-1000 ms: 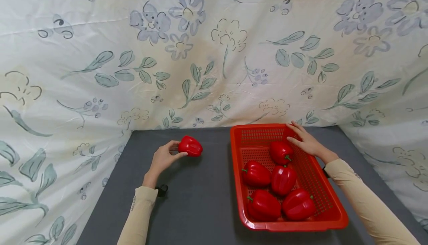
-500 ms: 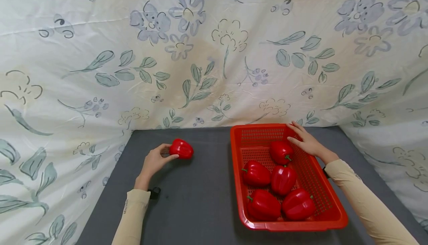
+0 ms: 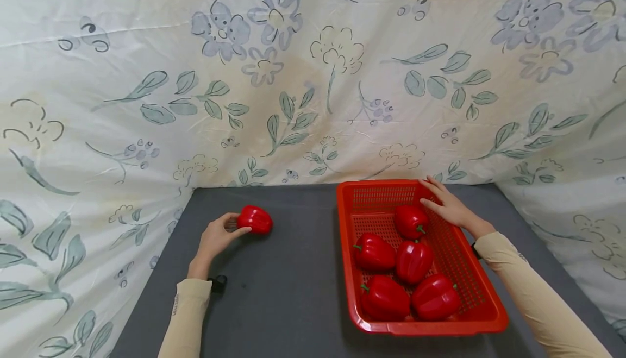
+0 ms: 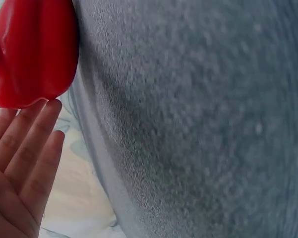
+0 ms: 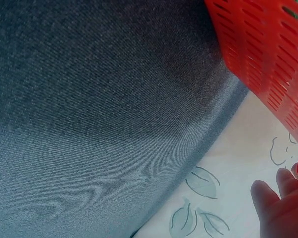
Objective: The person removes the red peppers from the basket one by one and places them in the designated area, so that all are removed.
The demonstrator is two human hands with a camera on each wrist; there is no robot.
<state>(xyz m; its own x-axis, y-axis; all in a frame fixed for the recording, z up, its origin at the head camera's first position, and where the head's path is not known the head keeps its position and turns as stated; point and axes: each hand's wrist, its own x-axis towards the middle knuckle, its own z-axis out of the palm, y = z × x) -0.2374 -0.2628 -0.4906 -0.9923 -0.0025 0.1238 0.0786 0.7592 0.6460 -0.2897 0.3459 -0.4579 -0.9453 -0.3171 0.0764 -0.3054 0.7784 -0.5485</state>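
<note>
My left hand pinches a glossy red bell pepper between thumb and fingers, over the left part of the grey table. In the left wrist view, the fingers meet one end of the bell pepper, close to the table surface; I cannot tell if it touches it. My right hand holds the right rim of a red plastic basket, thumb inside and other fingers over the edge. In the right wrist view, fingertips of that hand show outside the slotted wall. Several red bell peppers lie in the basket.
Dark grey cloth covers the table. A floral curtain hangs behind it and along both sides. The basket fills much of the table's right half, its walls rising around the peppers.
My left hand has moved left and slightly nearer, carrying the bell pepper with it. The right hand and the basket stay in place.
</note>
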